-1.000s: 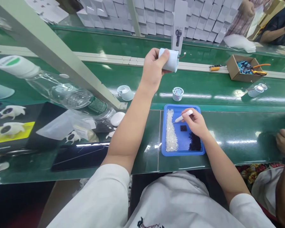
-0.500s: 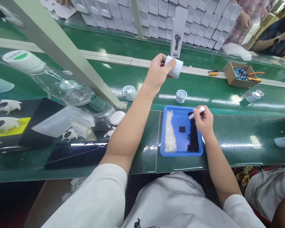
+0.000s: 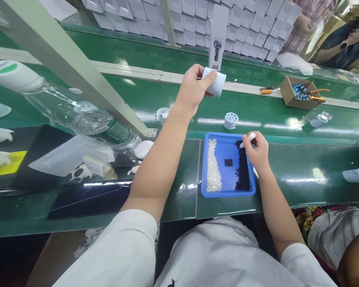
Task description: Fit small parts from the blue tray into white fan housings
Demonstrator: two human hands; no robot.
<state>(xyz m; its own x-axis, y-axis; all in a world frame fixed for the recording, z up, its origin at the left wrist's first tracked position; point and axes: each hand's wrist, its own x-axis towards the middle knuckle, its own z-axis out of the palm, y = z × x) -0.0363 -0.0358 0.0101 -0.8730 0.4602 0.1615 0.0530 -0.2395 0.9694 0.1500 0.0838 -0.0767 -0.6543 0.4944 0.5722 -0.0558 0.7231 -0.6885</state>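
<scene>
My left hand (image 3: pixel 194 85) is closed round a pale blue plastic cylinder (image 3: pixel 215 83), held up over the far side of the bench; thin wires stick out behind it. My right hand (image 3: pixel 257 150) pinches a white pen-like tool (image 3: pixel 251 136), its tip down at the black pieces (image 3: pixel 243 171) in a blue tray (image 3: pixel 228 194). Small clear-white pieces (image 3: pixel 213 169) line the tray's left side, and a small black square (image 3: pixel 228 162) lies in its middle. Just beyond the tray, another pale cylinder (image 3: pixel 231 120) stands with its spoked end up.
A slanted metal post (image 3: pixel 86 75) and a large clear bottle (image 3: pixel 91 115) are at left. White boxes (image 3: pixel 194 24) are stacked at the back. An open cardboard box (image 3: pixel 299 99) sits far right. Other people (image 3: pixel 332 52) are across the bench and at right.
The white tool's tip has shifted slightly right, into the black pieces. My left hand still holds the cylinder, a little further left in view; the camera view has shifted slightly.
</scene>
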